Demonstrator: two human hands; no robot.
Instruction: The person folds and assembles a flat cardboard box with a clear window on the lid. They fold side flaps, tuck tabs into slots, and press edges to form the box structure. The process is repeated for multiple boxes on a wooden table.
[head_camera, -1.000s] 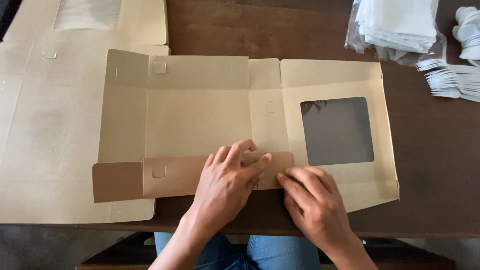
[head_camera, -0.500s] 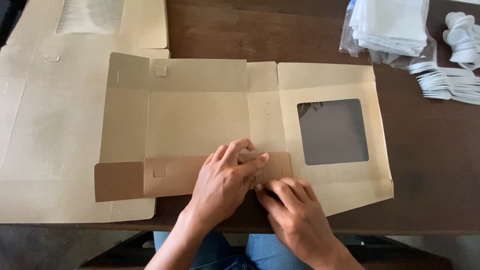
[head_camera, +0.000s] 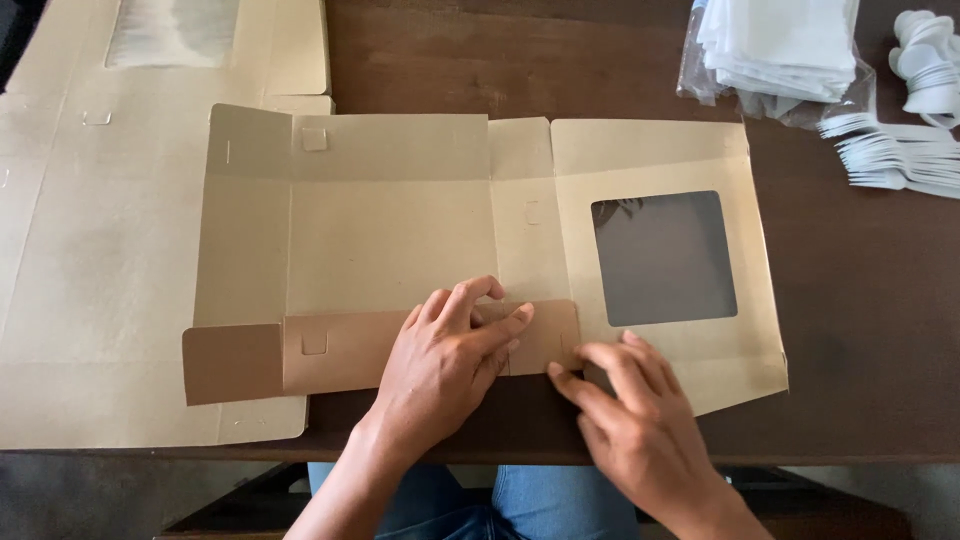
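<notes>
A flat kraft cardboard box blank (head_camera: 390, 230) with a square clear window (head_camera: 662, 256) lies unfolded on the dark wooden table (head_camera: 870, 330). Its near side flap (head_camera: 330, 350) is folded inward and shows a darker brown face. My left hand (head_camera: 450, 350) presses flat on this folded flap near its right half. My right hand (head_camera: 625, 410) rests with fingertips at the flap's right end, by the lower corner of the window panel. Neither hand grips anything.
More flat box blanks (head_camera: 100, 250) are stacked under and to the left. A clear bag of white napkins (head_camera: 780, 50) and white plastic forks (head_camera: 890, 160) lie at the far right. The table's near edge runs just below my hands.
My right hand slid left along the folded flap, then drew back slightly to its right end. My left hand stayed pressed on the flap.
</notes>
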